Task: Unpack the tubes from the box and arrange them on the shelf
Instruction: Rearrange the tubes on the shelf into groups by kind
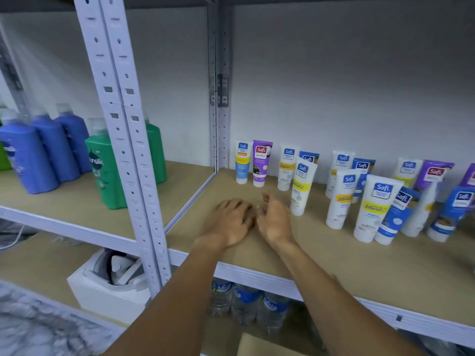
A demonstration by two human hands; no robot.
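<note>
Head view, hands: left hand lies palm down on the shelf, right hand stands on its edge just beside it. Both have relaxed fingers and hold nothing.
Head view, tubes: the tubes stand cap-down on the shelf, in loose rows to the right of the hands.
Head view, box: a cardboard edge shows below; I cannot tell if it is the box.
Risk, knock: the nearest tube stands just beside the right hand, so a careless sweep would likely tip it.
Risk, domino: a blue tube leans on its neighbour, and tight spacing could topple several.
Risk, fall: a tipped tube may roll off the front onto the water bottles.
</note>
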